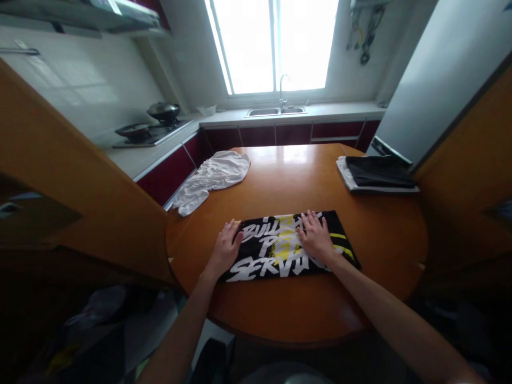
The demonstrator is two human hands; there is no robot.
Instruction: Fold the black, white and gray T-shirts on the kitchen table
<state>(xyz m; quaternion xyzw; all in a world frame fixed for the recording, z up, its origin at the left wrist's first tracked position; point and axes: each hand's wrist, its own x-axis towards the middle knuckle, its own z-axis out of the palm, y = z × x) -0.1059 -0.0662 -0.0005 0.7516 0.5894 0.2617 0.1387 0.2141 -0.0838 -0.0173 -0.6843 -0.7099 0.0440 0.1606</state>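
Observation:
A folded black garment (262, 250) with white lettering and yellow patches lies flat near the front of the round wooden table (288, 314). Resting on its left edge is my left hand (226, 248), fingers stretched out and the thumb spread. My right hand (317, 237) lies flat on the right half of the print with its fingers apart, covering some of the letters. Neither hand grips the cloth. The kind of garment cannot be told from its folded shape.
A crumpled white garment (222, 170) lies at the table's back left, partly over the edge. Folded black and white clothes (380, 173) are stacked at the back right. Beyond the table are a sink (262, 112), a stove with a lidded pan (164, 111), and a fridge (436, 69).

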